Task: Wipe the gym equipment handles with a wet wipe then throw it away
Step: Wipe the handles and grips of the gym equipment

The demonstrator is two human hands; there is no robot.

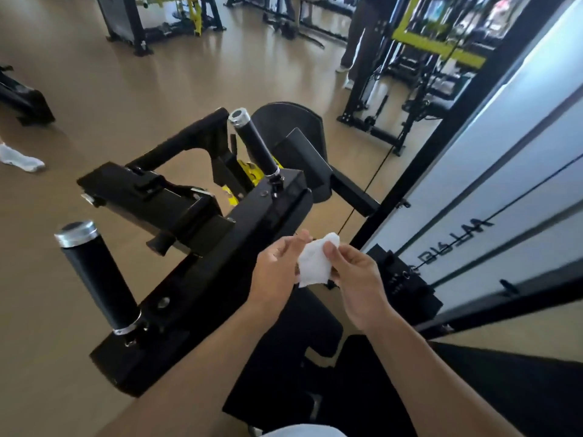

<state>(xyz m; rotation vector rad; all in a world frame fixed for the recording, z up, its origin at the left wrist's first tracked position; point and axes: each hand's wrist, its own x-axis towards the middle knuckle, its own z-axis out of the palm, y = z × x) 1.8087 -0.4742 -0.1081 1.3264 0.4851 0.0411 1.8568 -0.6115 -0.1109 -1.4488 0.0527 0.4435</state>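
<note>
Both hands hold the crumpled white wet wipe (pixel 315 260) in the air above the black steel machine frame (pixel 252 222), near its right edge. The left hand (pixel 277 266) pinches one side, fingers curled; the right hand (pixel 356 279) pinches the other with its thumb on top. Spreading it flat should come first (a wad cleans poorly). Then wrap it round the near black foam-grip handle with a silver cap (pixel 97 275), at the frame's near-left corner, before the far handle (pixel 254 143).

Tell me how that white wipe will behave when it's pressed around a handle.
The white wipe looks crumpled and limp between both hands, so it should probably wrap the handle easily. It likely weighs almost nothing.
</note>
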